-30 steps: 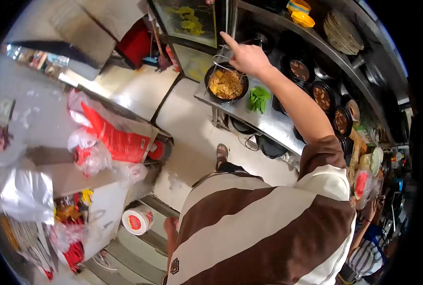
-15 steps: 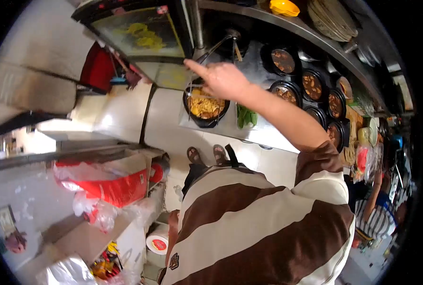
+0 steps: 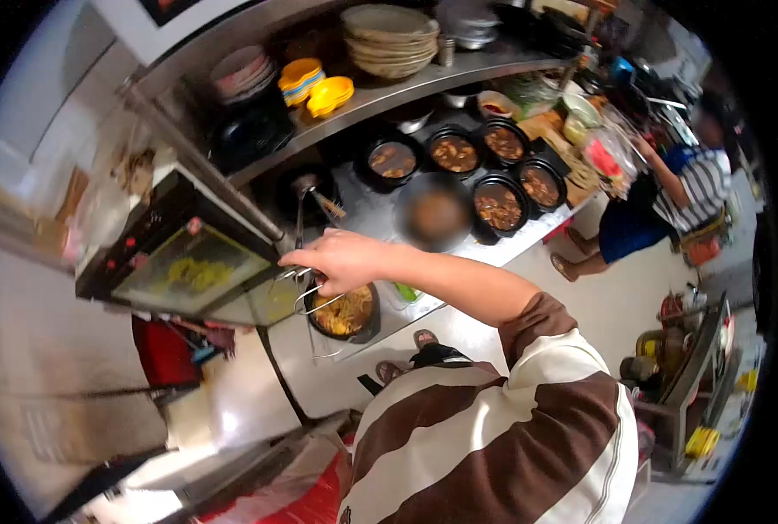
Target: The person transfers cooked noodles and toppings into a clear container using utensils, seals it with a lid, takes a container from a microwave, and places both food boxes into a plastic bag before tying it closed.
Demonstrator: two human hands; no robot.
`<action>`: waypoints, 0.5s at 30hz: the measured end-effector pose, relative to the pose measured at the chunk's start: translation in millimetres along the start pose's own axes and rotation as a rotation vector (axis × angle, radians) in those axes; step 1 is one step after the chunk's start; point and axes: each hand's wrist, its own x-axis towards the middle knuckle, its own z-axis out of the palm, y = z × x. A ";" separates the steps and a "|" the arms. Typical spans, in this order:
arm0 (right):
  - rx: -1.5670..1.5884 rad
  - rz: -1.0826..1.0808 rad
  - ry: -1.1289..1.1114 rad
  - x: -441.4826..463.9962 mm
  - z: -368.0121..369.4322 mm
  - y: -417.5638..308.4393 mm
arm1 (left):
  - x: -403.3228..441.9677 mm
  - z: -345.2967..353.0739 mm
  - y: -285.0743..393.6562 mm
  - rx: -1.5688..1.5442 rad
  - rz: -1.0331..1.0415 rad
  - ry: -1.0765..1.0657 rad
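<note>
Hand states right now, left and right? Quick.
Left hand: not in view, can't tell.
Right hand: closed on a metal wire tool at the black pot of food, index finger extended.

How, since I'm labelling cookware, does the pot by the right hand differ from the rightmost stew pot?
In this view, the right hand partly covers the first pot; the rightmost stew pot is clear of it. The first pot holds yellowish food, the stew pot dark brown, chunky stew. Both pots are dark and round.
</note>
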 end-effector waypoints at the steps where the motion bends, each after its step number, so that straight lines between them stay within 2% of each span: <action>1: 0.036 0.015 0.033 -6.9 -6.6 0.2 | 11.2 2.5 8.4 0.016 0.004 -0.018; 5: 0.172 0.334 0.407 -63.3 -65.5 -2.5 | 36.9 16.1 44.2 0.071 0.039 -0.067; 7: 0.113 0.446 0.645 -104.8 -98.2 10.8 | 43.9 28.5 63.3 0.101 0.052 -0.091; 9: 0.223 0.592 0.942 -145.0 -131.1 20.9 | 45.0 44.3 77.6 0.118 0.063 -0.110; 11: 0.181 0.575 1.234 -191.1 -151.9 60.4 | 45.3 63.1 82.7 0.124 0.068 -0.118; 13: 0.065 0.507 1.412 -234.5 -178.5 108.5 | 41.6 85.1 84.4 0.124 0.069 -0.112; 15: -0.040 0.594 1.528 -261.3 -208.2 150.6 | 30.5 108.0 83.7 0.121 0.060 -0.093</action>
